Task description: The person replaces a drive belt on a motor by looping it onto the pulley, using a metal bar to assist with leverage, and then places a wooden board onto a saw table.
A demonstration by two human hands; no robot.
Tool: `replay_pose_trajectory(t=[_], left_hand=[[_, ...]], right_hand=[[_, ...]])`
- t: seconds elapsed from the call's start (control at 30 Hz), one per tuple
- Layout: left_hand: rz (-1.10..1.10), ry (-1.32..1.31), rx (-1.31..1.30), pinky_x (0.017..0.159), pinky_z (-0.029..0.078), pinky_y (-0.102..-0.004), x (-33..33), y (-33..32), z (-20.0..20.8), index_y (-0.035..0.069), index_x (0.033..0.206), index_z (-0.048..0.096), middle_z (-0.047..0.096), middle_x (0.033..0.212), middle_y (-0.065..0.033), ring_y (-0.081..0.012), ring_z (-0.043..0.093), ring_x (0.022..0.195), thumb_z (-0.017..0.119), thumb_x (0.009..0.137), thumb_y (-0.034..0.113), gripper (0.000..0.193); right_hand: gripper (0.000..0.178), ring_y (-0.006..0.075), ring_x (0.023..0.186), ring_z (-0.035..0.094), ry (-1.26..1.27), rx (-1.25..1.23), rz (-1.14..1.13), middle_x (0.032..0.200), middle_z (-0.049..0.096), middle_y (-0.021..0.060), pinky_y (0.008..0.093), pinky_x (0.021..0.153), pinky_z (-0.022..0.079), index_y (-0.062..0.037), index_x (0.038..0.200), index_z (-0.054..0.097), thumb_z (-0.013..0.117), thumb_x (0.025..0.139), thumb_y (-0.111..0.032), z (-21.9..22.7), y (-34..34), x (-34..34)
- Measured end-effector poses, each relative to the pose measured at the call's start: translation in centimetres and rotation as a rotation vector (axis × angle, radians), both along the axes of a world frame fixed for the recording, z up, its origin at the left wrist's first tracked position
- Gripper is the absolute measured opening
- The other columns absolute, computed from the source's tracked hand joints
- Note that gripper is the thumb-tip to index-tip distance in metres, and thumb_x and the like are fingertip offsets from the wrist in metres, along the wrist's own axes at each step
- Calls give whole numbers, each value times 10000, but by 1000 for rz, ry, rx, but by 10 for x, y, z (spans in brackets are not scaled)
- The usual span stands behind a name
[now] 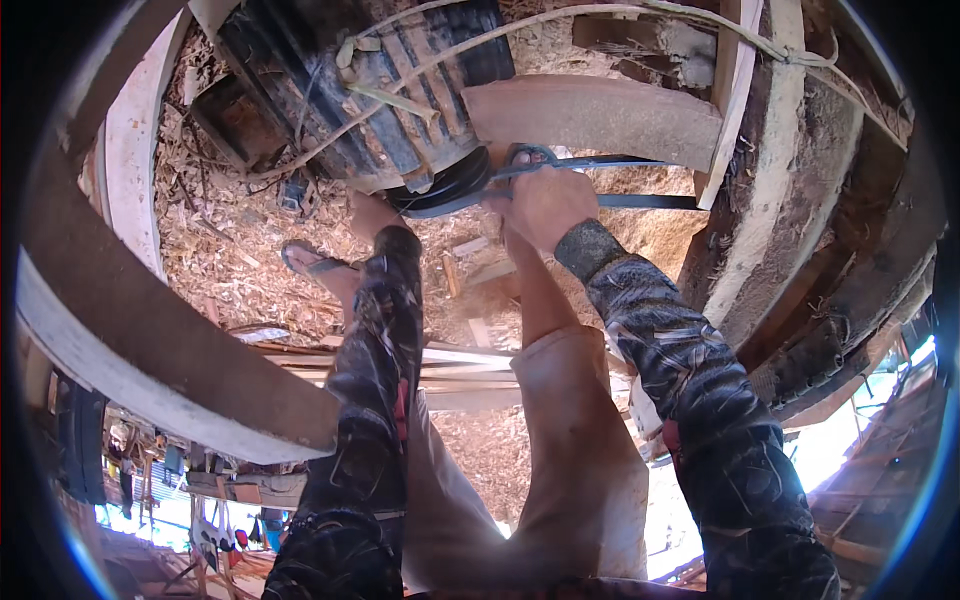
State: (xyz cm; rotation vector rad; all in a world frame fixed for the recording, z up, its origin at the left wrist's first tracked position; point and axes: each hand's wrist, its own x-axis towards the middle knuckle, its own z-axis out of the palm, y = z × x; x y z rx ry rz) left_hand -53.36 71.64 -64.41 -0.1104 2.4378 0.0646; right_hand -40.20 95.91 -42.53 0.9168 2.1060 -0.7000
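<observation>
A ribbed, dark, dusty motor-like body lies at the top among wood shavings, with a black pulley at its near end. Flat black belts run from the pulley to the right, behind a wooden board. My right hand is closed around the belt just right of the pulley. Beside the pulley's left edge, my left hand reaches in against the near end of the ribbed body. Its fingers are mostly hidden there.
A curved-looking board stands beyond my right hand. A rope crosses over the ribbed body. Heavy timbers rise at the right, and a wide beam bounds the left. My sandalled feet stand on shavings near loose sticks.
</observation>
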Motion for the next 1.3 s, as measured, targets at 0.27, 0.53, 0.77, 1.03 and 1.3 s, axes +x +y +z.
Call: replay_pose_trajectory(t=[0.27,0.53,0.77,1.03,1.3], left_hand=[[713,304,509,975,350,-446,73,119,114,-92,1303,408,463,1282,-292,-402,474,1135,304,987,410,601],[749,321,739,806,445,-408,56,91,73,-114,1090,564,595,1093,-206,-294,566,904,466,943,389,533],[1049,233,921,825,442,-392,58,115,84,-108,1152,527,574,1131,-196,-270,552,931,445,951,392,545],[1058,164,869,875,421,-369,66,125,93,-93,1228,480,533,1221,-177,-268,540,1003,433,966,382,544],[930,89,807,802,427,-368,49,103,84,-97,1127,573,615,1083,-154,-232,560,905,453,958,343,487]], right_hand=[[549,315,762,677,-41,-72,-45,753,679,155,425,695,534,-55,862,711,549,828,-579,2,7,4],[475,282,711,662,27,-88,13,705,668,113,410,644,499,-75,748,716,595,811,-530,4,-13,-15],[530,303,682,657,126,22,-69,684,658,136,412,644,498,-42,709,700,596,799,-553,3,-1,0],[732,317,645,649,5,-28,-36,608,607,194,451,606,497,11,648,663,487,814,-680,28,56,57],[661,311,563,629,80,141,36,565,600,161,411,547,491,-36,636,679,492,826,-640,38,28,38]])
